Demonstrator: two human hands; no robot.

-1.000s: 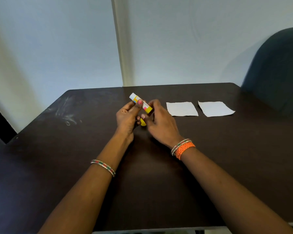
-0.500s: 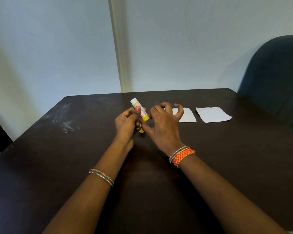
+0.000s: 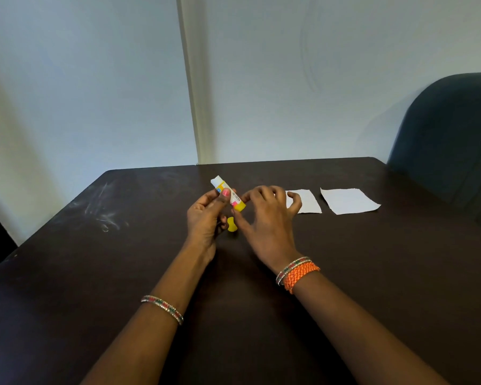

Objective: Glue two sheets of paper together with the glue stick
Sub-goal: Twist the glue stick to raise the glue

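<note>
My left hand (image 3: pixel 206 218) holds a glue stick (image 3: pixel 228 193) tilted above the dark table (image 3: pixel 122 273), its white tip up-left and its yellow base down-right. The yellow cap (image 3: pixel 232 224) is between my two hands, just below the stick; I cannot tell whether it lies on the table or is held. My right hand (image 3: pixel 267 218) has its fingers spread, fingertips close to the stick's yellow base. Two white sheets of paper lie flat side by side to the right: the nearer sheet (image 3: pixel 307 201) partly behind my right fingers, the farther sheet (image 3: pixel 349 200) fully visible.
A dark blue chair back (image 3: pixel 450 140) stands at the table's far right corner. A pale wall rises directly behind the table's far edge. White scuff marks (image 3: pixel 106 212) streak the table's left part.
My right hand has let go of the glue stick's base and opened its fingers. The stick stays in my left hand, and the camera view has tilted up a little.
</note>
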